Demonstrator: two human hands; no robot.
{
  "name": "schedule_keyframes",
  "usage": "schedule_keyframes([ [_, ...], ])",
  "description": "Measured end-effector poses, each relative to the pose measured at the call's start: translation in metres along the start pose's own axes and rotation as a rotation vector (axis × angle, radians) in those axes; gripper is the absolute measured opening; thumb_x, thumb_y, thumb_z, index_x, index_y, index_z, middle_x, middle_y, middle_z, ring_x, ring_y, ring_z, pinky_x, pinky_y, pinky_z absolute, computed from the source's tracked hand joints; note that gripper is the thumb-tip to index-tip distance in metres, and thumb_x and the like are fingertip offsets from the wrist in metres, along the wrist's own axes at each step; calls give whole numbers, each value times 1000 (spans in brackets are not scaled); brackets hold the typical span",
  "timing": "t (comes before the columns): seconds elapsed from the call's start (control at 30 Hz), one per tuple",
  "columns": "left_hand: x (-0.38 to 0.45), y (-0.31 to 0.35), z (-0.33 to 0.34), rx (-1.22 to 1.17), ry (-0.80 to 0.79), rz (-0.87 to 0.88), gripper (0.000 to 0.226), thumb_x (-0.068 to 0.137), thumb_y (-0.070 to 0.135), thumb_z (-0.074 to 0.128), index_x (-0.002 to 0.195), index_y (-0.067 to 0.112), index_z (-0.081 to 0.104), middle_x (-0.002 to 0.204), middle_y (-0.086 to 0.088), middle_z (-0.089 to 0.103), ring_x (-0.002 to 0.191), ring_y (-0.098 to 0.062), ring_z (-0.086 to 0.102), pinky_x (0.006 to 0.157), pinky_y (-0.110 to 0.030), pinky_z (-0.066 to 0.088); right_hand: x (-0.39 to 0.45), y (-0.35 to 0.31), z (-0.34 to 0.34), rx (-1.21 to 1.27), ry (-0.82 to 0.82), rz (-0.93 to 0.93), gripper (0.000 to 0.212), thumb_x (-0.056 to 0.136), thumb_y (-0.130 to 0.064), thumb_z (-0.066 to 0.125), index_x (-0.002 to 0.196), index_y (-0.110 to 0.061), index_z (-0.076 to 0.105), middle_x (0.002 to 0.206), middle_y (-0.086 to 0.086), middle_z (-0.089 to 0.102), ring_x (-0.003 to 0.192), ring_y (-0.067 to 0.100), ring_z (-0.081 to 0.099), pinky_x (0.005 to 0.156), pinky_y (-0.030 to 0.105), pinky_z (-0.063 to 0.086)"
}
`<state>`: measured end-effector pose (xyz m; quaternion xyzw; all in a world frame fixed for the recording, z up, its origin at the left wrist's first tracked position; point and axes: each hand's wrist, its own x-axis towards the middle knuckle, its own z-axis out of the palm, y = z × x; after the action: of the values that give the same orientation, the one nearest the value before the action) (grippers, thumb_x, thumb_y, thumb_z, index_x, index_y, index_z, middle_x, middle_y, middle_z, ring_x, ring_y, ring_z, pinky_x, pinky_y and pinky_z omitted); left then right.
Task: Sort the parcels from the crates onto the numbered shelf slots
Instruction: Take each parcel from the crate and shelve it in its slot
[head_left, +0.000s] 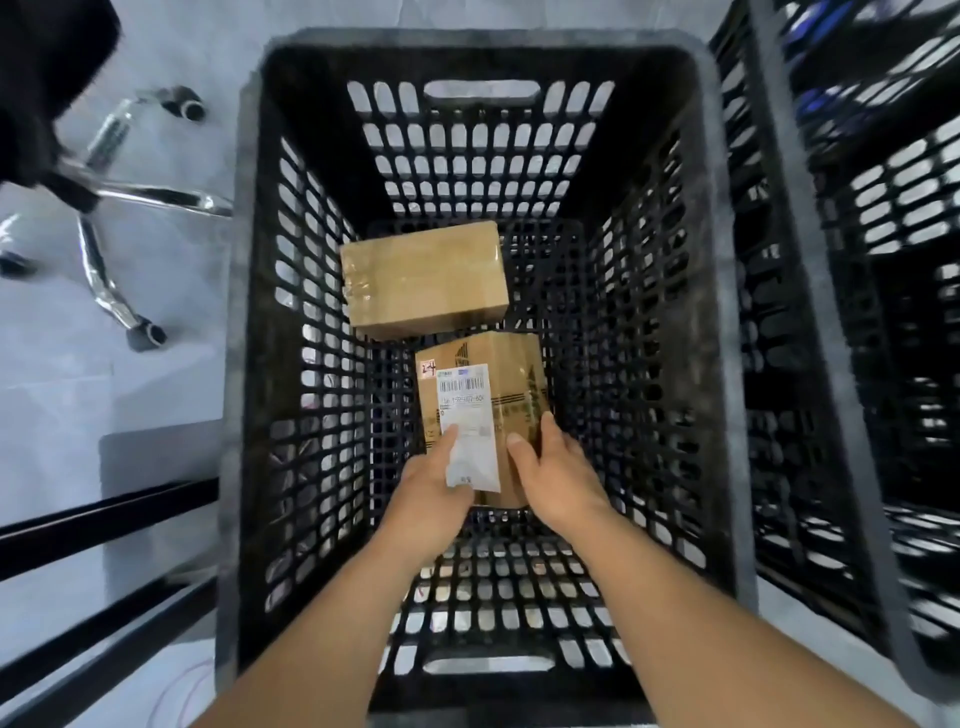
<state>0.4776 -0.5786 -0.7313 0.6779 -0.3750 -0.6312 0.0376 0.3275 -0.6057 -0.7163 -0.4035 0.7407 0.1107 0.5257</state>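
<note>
I look straight down into a deep black perforated crate (249, 312). Two cardboard parcels lie on its floor. The nearer parcel (511, 379) carries a white barcode label and a small tag reading 24. My left hand (431, 493) grips its near left side, thumb on the label. My right hand (558, 478) grips its near right side, thumb on top. A plain taped parcel (423, 278) lies farther back, towards the left wall, untouched.
A second black crate (883, 260) stands against the right side. An office chair's chrome base with castors (114, 208) is on the pale floor at the left. Black metal bars (104, 519) of a frame run along the lower left.
</note>
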Motion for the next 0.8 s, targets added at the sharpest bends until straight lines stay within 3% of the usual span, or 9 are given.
schedule_keyframes([
  [0.07,5,-1,-5,2,62,-49,77,88,22,58,145,51,16,143,1,42,113,-10,53,97,-32,44,4,3,-4,41,26,11,61,99,-53,22,152,-29,4,156,10,21,139,30,27,111,44,28],
  [0.13,10,-4,-9,10,102,-125,83,89,24,61,152,36,7,151,0,32,123,-15,45,98,-28,36,7,5,-8,127,69,26,58,100,-49,22,152,-27,9,153,12,29,137,31,32,110,42,28],
  [0.27,21,-5,-7,-22,19,-147,83,93,23,58,153,29,0,158,-1,19,134,-17,36,95,-24,34,12,6,-14,329,162,27,53,102,-45,25,149,-20,26,141,10,47,126,29,45,97,34,36],
  [0.4,34,-6,-1,-111,-59,-125,84,87,34,65,151,36,11,147,9,40,132,-16,41,109,-33,31,19,3,-8,296,107,-23,50,101,-41,32,148,-24,25,133,5,55,114,25,54,89,32,40],
  [0.53,40,-8,-9,-145,-23,-54,65,86,22,67,127,60,35,113,23,60,114,-7,54,98,-28,38,32,2,-8,311,-11,-90,62,97,-22,49,151,-32,19,138,-7,51,104,10,52,88,26,43],
  [0.57,40,-8,-12,-152,-4,-44,68,86,17,67,122,64,34,111,24,60,113,-7,54,100,-28,39,34,3,-10,323,-42,-97,68,95,-16,53,151,-33,17,139,-8,48,104,7,49,87,23,41],
  [0.63,42,-11,-17,-143,-10,-44,85,85,9,67,137,59,22,124,20,55,120,-11,51,108,-36,37,37,7,-13,335,-92,-106,81,90,-3,58,151,-36,15,142,-9,46,103,3,47,83,16,39],
  [0.7,41,-14,-18,-126,-49,-41,98,86,4,64,145,53,3,124,25,48,126,-12,47,113,-42,32,37,11,-14,323,-135,-113,88,88,4,57,150,-39,12,142,-9,45,92,-2,48,69,6,41],
  [0.8,41,-18,-16,-127,-48,-9,99,88,3,61,143,56,-1,125,27,42,129,-12,44,114,-44,28,37,14,-13,315,-147,-142,88,90,5,53,150,-42,8,145,-11,42,96,-3,44,60,2,40],
])
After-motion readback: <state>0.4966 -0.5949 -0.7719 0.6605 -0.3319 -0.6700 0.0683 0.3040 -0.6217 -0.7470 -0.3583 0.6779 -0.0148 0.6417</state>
